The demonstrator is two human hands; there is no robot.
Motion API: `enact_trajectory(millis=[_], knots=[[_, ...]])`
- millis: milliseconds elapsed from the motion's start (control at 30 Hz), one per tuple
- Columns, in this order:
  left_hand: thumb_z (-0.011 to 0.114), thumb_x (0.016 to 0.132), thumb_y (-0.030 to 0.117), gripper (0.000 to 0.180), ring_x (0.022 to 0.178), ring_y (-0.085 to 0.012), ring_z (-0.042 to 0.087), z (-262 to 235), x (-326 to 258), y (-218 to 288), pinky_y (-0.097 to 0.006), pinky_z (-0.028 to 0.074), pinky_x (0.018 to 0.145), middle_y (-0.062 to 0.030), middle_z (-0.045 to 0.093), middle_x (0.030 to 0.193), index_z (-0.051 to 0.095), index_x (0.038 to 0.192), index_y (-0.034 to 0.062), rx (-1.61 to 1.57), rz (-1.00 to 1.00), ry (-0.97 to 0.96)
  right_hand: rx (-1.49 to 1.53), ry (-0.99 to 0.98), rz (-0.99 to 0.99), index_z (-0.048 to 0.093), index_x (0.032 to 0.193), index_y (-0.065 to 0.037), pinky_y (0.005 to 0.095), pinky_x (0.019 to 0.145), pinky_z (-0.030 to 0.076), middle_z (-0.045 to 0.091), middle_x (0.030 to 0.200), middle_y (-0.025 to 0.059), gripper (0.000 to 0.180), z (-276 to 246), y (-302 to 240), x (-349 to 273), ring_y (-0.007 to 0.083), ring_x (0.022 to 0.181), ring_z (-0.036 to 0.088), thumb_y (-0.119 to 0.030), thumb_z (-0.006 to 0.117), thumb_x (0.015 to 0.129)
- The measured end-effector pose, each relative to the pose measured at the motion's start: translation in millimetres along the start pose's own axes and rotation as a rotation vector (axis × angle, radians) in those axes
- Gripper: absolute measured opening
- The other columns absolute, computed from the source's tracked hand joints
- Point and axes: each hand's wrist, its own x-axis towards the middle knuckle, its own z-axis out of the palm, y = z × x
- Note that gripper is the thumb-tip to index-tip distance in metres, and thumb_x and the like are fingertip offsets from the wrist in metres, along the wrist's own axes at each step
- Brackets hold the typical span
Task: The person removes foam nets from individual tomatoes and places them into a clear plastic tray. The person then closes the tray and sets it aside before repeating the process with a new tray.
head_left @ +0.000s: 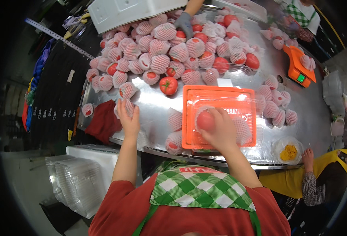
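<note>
Right hand point(219, 131): closed around a bare red tomato point(205, 120), held over the near-left corner of the clear clamshell tray point(220, 98) that sits on an orange backing. The tomato lies at about 10 o'clock from the palm, fingers wrapped over its top. A net-sleeved tomato point(242, 130) already lies in the tray at 3 o'clock from that hand, just beside it.

Left hand point(128, 118): fingers spread and laid on a foam-netted tomato point(127, 107) on the steel table point(153, 106); whether it grips cannot be told. This fruit lies at 12 o'clock from the wrist and well to the left of the tray, at about 9 o'clock from it. The left hand is the nearer one to the main heap of netted tomatoes point(161, 59) at 12 o'clock.

Two more netted tomatoes point(174, 131) lie between the hands, touching the tray's left edge. A co-worker's gloved hand point(184, 23) reaches into the far side of the heap.
</note>
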Motion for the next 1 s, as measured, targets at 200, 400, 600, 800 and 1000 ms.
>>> enact_trajectory(millis=[200, 400, 600, 800, 1000], knots=[[0.069, 0.084, 0.013, 0.035, 0.096, -0.0193, 0.060, 1.2, -17.4, 141.3, -0.030, 0.048, 0.081, -0.0086, 0.059, 0.114, 0.058, 0.115, 0.0019, -0.620, 0.067, -0.482, 0.308, 0.064, 0.025, 0.050, 0.123, -0.002, 0.0399, 0.090, 0.050, 0.054, 0.118, 0.0167, 0.069, -19.1, -2.8, -3.0, 0.0325, 0.106, 0.059, -0.017, 0.082, 0.064], [0.076, 0.077, 0.009, 0.031, 0.083, -0.0140, 0.058, 12.9, -27.0, 215.0, -0.027, 0.048, 0.072, -0.0059, 0.056, 0.097, 0.059, 0.103, 0.0045, -0.929, 0.005, -0.562, 1.119, 0.212, 0.282, 0.038, 0.135, 0.001, 0.0354, 0.096, 0.047, 0.049, 0.125, 0.0142, 0.080, -6.7, 0.7, -14.7, 0.0233, 0.116, 0.054, -0.015, 0.083, 0.070], [0.073, 0.081, 0.007, 0.021, 0.082, -0.0168, 0.059, 25.8, -22.8, 237.8, -0.027, 0.048, 0.070, -0.0082, 0.056, 0.097, 0.060, 0.097, 0.0027, -0.861, 0.090, -0.466, 0.938, 0.236, 0.277, 0.034, 0.140, 0.002, 0.0354, 0.097, 0.047, 0.044, 0.129, 0.0164, 0.086, -13.0, 6.9, -17.1, 0.0245, 0.117, 0.052, -0.013, 0.082, 0.071], [0.061, 0.092, 0.006, 0.005, 0.080, -0.0121, 0.058, 12.1, -22.7, 238.2, -0.024, 0.048, 0.069, -0.0041, 0.060, 0.088, 0.059, 0.094, 0.0023, -0.967, -0.020, -0.569, 0.730, 0.250, 0.260, 0.040, 0.136, 0.000, 0.0342, 0.095, 0.048, 0.044, 0.122, 0.0133, 0.077, -17.5, 3.1, -17.5, 0.0239, 0.113, 0.053, -0.007, 0.078, 0.070], [0.059, 0.095, 0.009, 0.007, 0.077, -0.0071, 0.055, 10.0, -40.0, 230.8, -0.024, 0.046, 0.068, 0.0007, 0.059, 0.087, 0.057, 0.094, 0.0031, -1.284, -0.238, -0.834, 0.724, 0.284, 0.203, 0.040, 0.135, 0.001, 0.0333, 0.095, 0.049, 0.043, 0.123, 0.0118, 0.075, -9.7, 1.8, -23.4, 0.0225, 0.113, 0.053, -0.002, 0.077, 0.069]])
